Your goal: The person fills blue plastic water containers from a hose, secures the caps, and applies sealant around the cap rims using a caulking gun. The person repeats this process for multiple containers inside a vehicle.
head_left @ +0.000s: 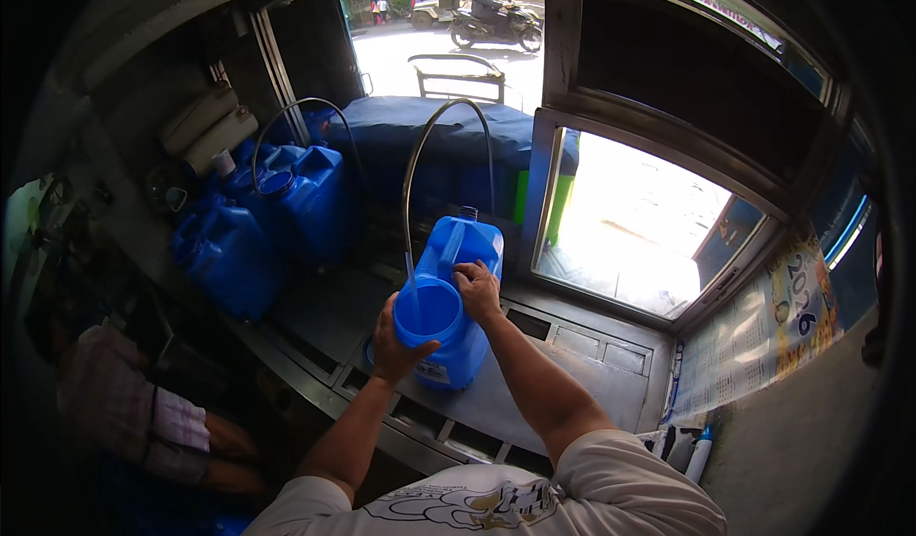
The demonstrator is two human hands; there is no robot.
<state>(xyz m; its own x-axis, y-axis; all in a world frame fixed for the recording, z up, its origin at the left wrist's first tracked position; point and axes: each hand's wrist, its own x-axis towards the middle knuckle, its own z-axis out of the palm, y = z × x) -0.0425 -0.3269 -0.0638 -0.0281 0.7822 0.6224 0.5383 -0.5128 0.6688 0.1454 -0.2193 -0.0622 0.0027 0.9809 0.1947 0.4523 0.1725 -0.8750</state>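
Note:
A translucent blue water jug [465, 345] stands upright on the metal counter, its wide round mouth uncovered toward me. Into that mouth runs the end of a clear curved hose [410, 193], with a pale stream below it. My left hand [393, 350] curls round the near left side of the mouth, thumb along the front rim. My right hand [477, 290] has its fingers bent against the jug's top, beside the mouth and below the moulded handle. What its fingertips press on is partly hidden. A small dark-capped spout [468, 213] rises at the jug's far end.
More blue jugs [310, 193] crowd the left, with a second curved hose [305, 102] reaching one. The metal counter [592, 374] has slots. Beyond lies a blue-covered bench [429, 121] before an open doorway. A person [162, 412] stands at lower left. A calendar [763, 336] hangs at right.

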